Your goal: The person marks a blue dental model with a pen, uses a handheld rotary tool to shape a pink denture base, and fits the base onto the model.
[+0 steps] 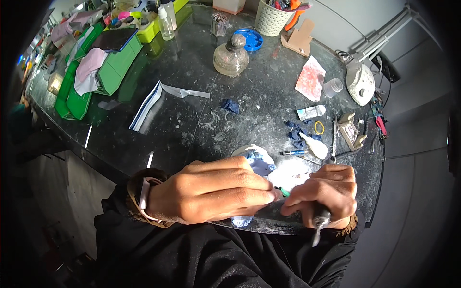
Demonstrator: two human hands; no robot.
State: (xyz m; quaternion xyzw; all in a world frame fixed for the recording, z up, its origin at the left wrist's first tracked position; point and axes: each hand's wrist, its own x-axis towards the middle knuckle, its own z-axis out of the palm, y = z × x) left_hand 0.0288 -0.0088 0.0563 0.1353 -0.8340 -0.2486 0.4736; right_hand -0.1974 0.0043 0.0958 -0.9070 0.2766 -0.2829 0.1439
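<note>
My left hand [216, 189] is closed, its fingers pressed together over a pale piece with blue parts [261, 164], which looks like a dental cast with blue wax. A ribbed blue-white edge [242, 221] shows below the hand. A small green bit [285, 192] sits at the left fingertips; whether they pinch it is hidden. To its right, my right hand [324, 194] is curled around a slim metal hand tool [321, 221], whose silver tapered end points down towards me. The rest of the tool is covered by the fingers.
Near the right hand lie a white pear-shaped piece [314, 146], a blue pen-like tool [293, 153], dark blue scraps [297, 132] and a beige stand [352, 132]. Farther back stand a glass spirit burner [231, 60], a white lamp [360, 81] and green boxes [117, 65].
</note>
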